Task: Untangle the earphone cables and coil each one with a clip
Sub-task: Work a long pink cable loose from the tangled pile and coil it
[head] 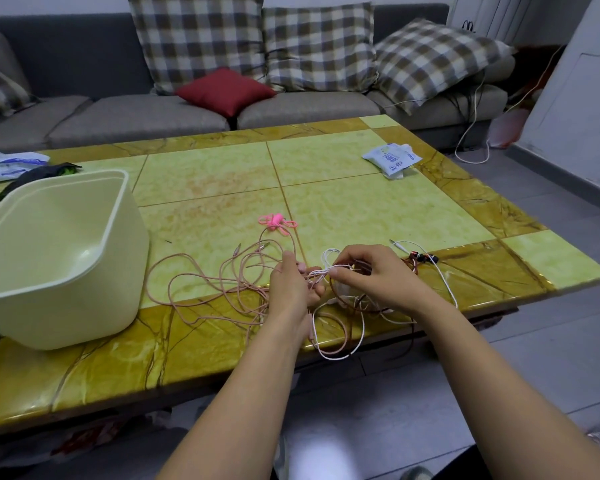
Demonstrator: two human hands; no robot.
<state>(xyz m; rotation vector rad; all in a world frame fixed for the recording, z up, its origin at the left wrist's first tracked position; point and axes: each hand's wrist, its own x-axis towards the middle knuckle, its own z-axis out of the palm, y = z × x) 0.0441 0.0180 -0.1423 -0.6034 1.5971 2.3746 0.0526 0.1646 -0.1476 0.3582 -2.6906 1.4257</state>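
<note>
Step in hand: untangling, at its early stage by my reading; no cable is free of the others and none is coiled
Left hand: lower middle of the frame, fingers curled round a few pink and white strands just left of the knot
Right hand: just right of it, thumb and forefinger pinching a white strand where it enters the knot
Pink cable: loose loops spread on the surface left of the hands, toward the cream bin
White cable: runs from a plug right of the hands, sweeps round and hangs over the near edge
Brown cable: ringed under the right hand, its red and black earbuds lying right of centre
Clips: a bright pink bunch above the hands, apart from the cables, untouched
Next move calls for: holding the knot steady in the left hand while the right hand feeds one strand back through, probably the white; gentle pulls, since tugging would likely tighten it; a clip only once one cable lies alone
</note>
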